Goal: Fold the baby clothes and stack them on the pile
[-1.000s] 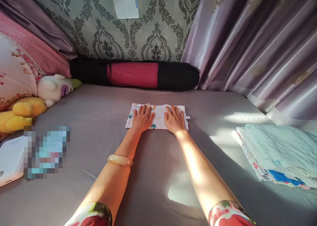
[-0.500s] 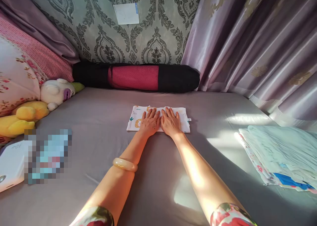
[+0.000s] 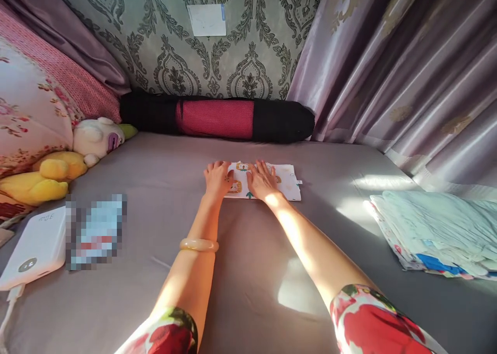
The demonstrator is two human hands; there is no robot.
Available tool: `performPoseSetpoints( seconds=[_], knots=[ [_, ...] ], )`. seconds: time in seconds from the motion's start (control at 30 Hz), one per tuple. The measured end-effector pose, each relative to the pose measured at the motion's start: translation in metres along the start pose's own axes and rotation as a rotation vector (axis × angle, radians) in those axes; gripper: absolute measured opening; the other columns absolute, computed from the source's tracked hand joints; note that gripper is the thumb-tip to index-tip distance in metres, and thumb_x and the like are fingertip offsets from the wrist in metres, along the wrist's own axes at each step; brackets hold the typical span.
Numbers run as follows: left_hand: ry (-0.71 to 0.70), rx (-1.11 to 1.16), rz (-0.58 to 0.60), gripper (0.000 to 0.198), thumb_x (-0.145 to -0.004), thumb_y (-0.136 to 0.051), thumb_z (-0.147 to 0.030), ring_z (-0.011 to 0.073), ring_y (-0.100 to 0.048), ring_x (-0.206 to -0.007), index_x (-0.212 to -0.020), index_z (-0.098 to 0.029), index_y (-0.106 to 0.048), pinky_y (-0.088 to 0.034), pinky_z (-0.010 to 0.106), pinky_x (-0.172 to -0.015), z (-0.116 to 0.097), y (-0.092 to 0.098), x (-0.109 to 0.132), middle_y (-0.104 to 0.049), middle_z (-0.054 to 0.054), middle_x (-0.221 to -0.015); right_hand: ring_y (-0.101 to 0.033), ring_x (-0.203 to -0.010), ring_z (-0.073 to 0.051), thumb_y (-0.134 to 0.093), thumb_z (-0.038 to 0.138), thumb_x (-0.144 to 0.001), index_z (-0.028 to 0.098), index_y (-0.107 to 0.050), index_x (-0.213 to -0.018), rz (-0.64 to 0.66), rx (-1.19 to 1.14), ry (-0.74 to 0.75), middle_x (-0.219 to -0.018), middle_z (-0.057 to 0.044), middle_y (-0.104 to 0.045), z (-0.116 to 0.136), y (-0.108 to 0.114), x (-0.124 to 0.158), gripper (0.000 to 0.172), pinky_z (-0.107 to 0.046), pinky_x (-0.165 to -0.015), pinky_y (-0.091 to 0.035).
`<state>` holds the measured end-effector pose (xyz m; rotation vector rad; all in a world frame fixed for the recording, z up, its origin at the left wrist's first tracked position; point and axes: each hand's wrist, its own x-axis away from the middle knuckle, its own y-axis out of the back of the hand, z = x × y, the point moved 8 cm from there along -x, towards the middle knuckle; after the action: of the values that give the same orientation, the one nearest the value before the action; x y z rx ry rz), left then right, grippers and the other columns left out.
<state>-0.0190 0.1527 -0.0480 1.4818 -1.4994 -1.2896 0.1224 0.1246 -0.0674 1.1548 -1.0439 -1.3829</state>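
Observation:
A folded white cloth (image 3: 287, 180) with lion and leaf prints and a small tag at its right edge lies flat on the grey sheet (image 3: 248, 271). Over the cloth's left end rests my left hand (image 3: 218, 178), its fingers a little bent and apart, covering that edge. My right hand (image 3: 263, 180) lies palm down near the middle of the cloth with the fingers spread. Neither hand grips anything that shows. A pale bangle (image 3: 199, 245) is on my left forearm.
A black and red bolster (image 3: 213, 118) lies along the back wall. Folded pale green clothes (image 3: 446, 230) are at the right. Plush toys (image 3: 95, 136), a white power bank (image 3: 37, 245) with a cable and a blurred-out item (image 3: 99, 230) are at the left.
My left hand has slid left from the cloth's middle to its left end, uncovering a lion print. My right hand stays on the cloth, and the view has shifted slightly.

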Motion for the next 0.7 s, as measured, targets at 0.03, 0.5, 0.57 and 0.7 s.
performPoseSetpoints(
  seconds=[0.03,0.5,0.57,0.7],
  knots=[
    [0.065,-0.002,0.0,0.042,-0.094,-0.045,-0.03,0.0328,-0.05,-0.126,-0.133,-0.024,-0.06,-0.043,0.047,-0.101,0.012,0.002,0.0,-0.059,0.012,-0.136,-0.022,-0.149,-0.026,-0.024,0.034,-0.104,0.017,-0.039,-0.152,-0.004,-0.006,0.013,-0.16,-0.01,-0.032,0.006,-0.002,0.0,0.053,-0.054,-0.12,-0.017],
    [0.32,0.238,0.095,0.04,-0.091,-0.051,-0.03,0.0293,-0.058,-0.122,-0.129,-0.021,-0.061,-0.045,0.042,-0.1,0.063,-0.013,-0.007,-0.07,0.01,-0.123,-0.022,-0.149,-0.027,-0.026,0.034,-0.104,0.019,-0.039,-0.152,0.0,-0.007,0.004,-0.161,-0.01,-0.031,0.018,-0.02,-0.004,0.052,-0.057,-0.119,-0.016],
    [0.34,0.259,0.095,0.04,-0.091,-0.051,-0.029,0.0281,-0.059,-0.121,-0.129,-0.022,-0.061,-0.045,0.042,-0.1,0.065,-0.01,-0.006,-0.07,0.01,-0.123,-0.022,-0.149,-0.027,-0.026,0.033,-0.104,0.017,-0.038,-0.152,-0.012,-0.019,0.009,-0.161,-0.011,-0.03,0.027,-0.017,-0.007,0.052,-0.056,-0.119,-0.015],
    [0.391,0.313,0.095,0.038,-0.092,-0.048,-0.026,0.0275,-0.06,-0.122,-0.128,-0.022,-0.061,-0.044,0.043,-0.102,0.069,-0.006,-0.005,-0.071,0.01,-0.121,-0.021,-0.149,-0.027,-0.023,0.035,-0.105,0.012,-0.036,-0.153,-0.012,-0.023,0.039,-0.161,-0.013,-0.028,0.047,-0.021,-0.013,0.055,-0.053,-0.12,-0.015]
  ],
)
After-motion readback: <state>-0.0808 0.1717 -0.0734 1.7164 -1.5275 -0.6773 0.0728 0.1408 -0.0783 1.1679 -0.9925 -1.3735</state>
